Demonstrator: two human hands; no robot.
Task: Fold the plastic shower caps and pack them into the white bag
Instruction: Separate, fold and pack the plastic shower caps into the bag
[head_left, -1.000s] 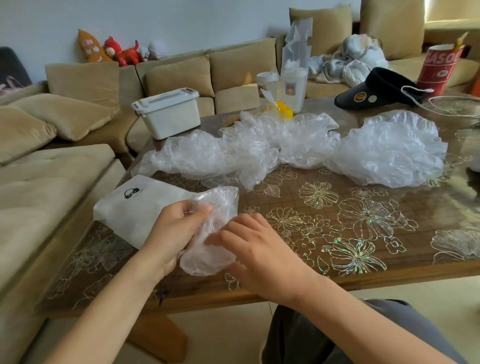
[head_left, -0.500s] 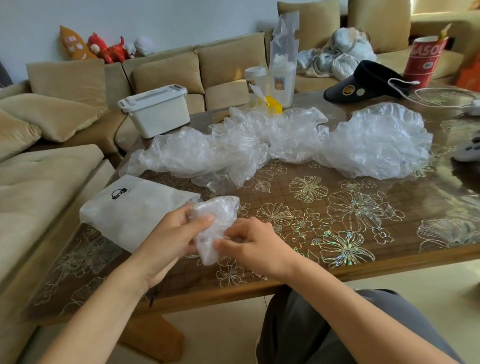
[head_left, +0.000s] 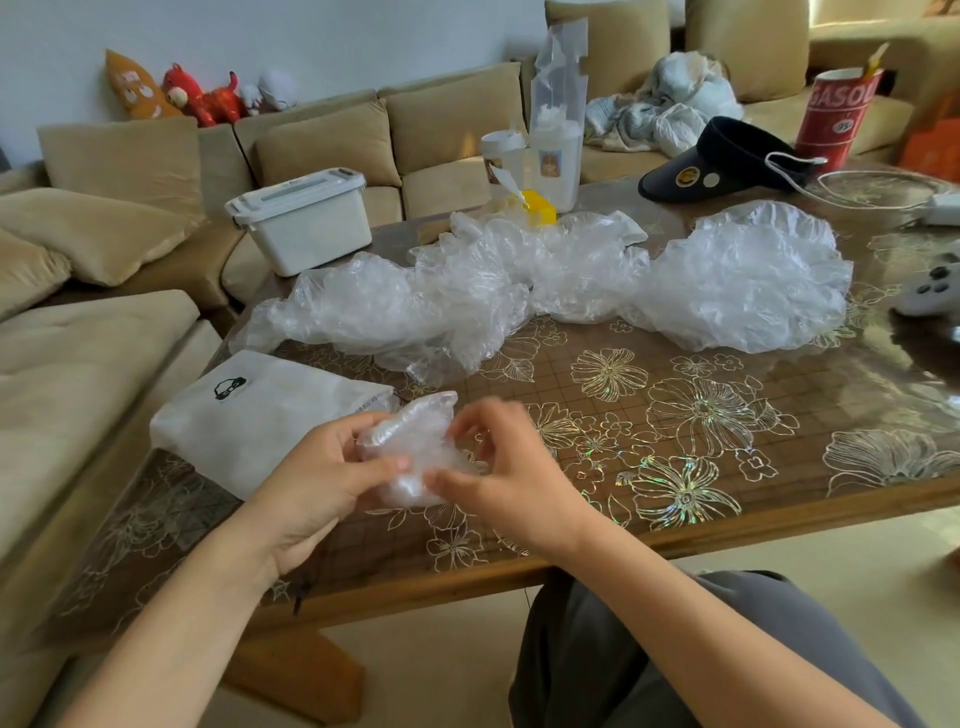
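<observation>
left grip and right grip both pinch 1 half-folded shower cap over the table, just beside the white bag. several loose caps lie behind; most packing seems left.

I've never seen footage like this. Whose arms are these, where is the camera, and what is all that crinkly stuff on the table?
There is no machine here. These are a person's own two arms, filmed by one camera worn on the head, looking forward and down. The left hand and right hand both pinch one small, bunched-up shower cap over the table. Beside the left hand lies the white bag meant to receive it. Farther back lies a row of loose caps, not yet folded. A black visor sits near the far edge.
</observation>
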